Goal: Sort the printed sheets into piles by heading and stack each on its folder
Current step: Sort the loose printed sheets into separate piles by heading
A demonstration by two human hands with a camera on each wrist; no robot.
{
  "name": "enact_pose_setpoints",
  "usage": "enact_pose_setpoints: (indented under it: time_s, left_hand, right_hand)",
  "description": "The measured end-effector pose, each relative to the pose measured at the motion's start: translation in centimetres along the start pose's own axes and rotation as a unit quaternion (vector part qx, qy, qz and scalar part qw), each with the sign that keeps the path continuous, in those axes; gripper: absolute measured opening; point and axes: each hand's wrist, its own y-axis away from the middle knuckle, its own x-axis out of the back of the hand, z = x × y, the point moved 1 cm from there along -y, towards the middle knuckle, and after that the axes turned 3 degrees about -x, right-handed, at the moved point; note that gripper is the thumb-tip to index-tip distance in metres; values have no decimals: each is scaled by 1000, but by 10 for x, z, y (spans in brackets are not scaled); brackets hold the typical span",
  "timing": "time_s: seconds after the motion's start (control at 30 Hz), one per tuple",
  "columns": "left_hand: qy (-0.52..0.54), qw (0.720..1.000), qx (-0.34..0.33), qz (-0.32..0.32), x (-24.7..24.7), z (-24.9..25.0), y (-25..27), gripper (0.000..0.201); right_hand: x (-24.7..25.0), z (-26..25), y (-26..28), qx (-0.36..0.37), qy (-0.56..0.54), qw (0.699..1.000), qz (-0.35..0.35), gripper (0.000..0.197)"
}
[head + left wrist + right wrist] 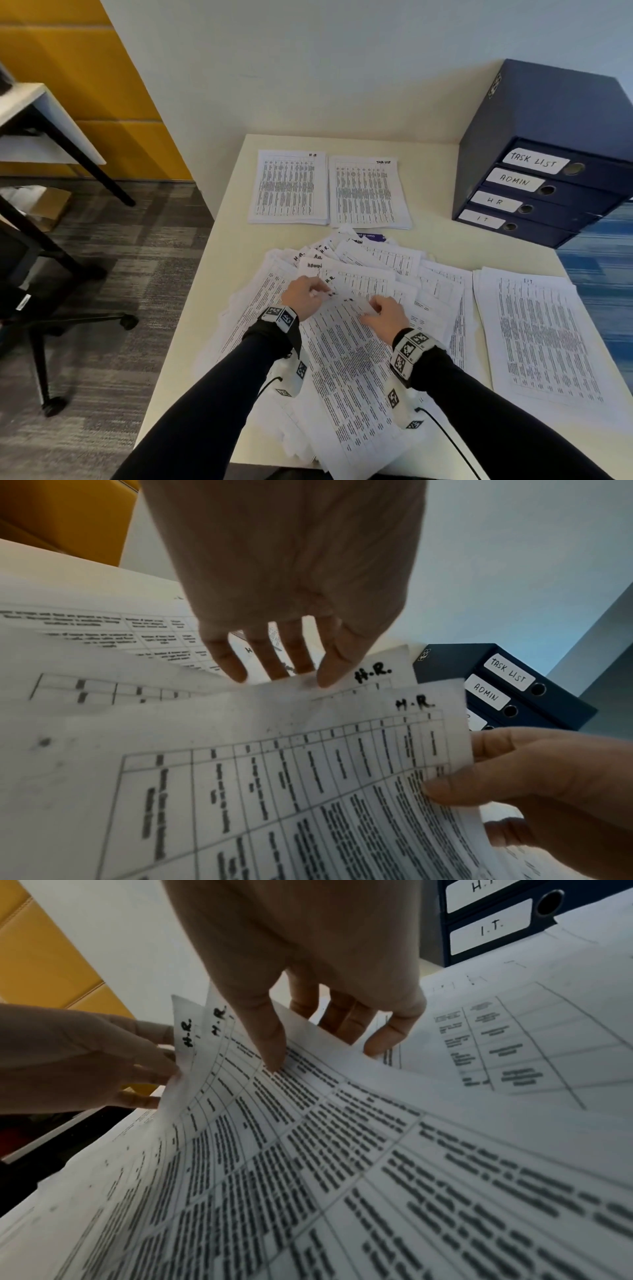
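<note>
My left hand (303, 297) and right hand (385, 317) each pinch the top edge of two H.R. sheets (308, 777), lifted off the loose pile (346, 359) at the table's (445, 246) centre. The sorted H.R. stack (287, 186) lies at the far edge.

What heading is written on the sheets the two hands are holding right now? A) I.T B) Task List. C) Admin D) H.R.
D: the two sheets pinched between the left hand and right hand both show a handwritten "H.R." in the top corner, clear in both wrist views.
</note>
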Motion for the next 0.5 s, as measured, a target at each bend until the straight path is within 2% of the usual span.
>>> enact_pose_setpoints:
  time_s: [0.07, 0.17, 0.23, 0.37, 0.43, 0.5]
  left_hand:
    - [-30, 998, 46, 34, 2, -6, -1, 31]
    - [-3, 995, 95, 13, 4, -11, -1, 40]
    - [-2, 996, 91, 8, 5, -15, -2, 35]
    - [-15, 997, 79, -5, 7, -19, -4, 10]
    - [-45, 997, 51, -34, 9, -17, -4, 14]
    - [-25, 998, 22, -48, 11, -13, -2, 12]
  right_hand:
    - [1, 0, 3, 10, 25, 1000, 6, 24]
    - [-1, 1, 9, 29, 71, 997, 14, 22]
    - [-2, 2, 10, 29, 66, 997, 16, 17]
    - [-1, -1, 7, 31, 12, 999, 11, 18]
    - [0, -1, 5, 39, -3, 999, 5, 18]
    - [2, 0, 4, 27, -25, 999, -2, 26]
